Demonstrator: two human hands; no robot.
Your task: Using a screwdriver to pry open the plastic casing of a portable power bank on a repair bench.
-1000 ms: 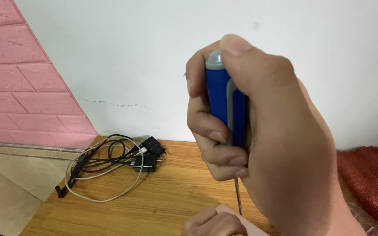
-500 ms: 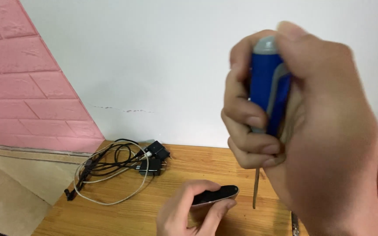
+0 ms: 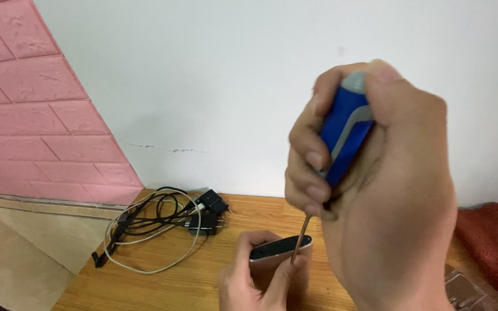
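Your right hand (image 3: pixel 387 190) has its grip clamped on the blue screwdriver (image 3: pixel 344 129); your left hand (image 3: pixel 255 282) pinches a small, thin device (image 3: pixel 280 249) upright at the near bench (image 3: pixel 145 288). It looks light and probably slippery, so hold its edges.

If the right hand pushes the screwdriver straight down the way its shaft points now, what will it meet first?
Most likely the edge of the small silver device held by the left hand. The screwdriver in the right hand has its tip at that edge; depth leaves contact uncertain.
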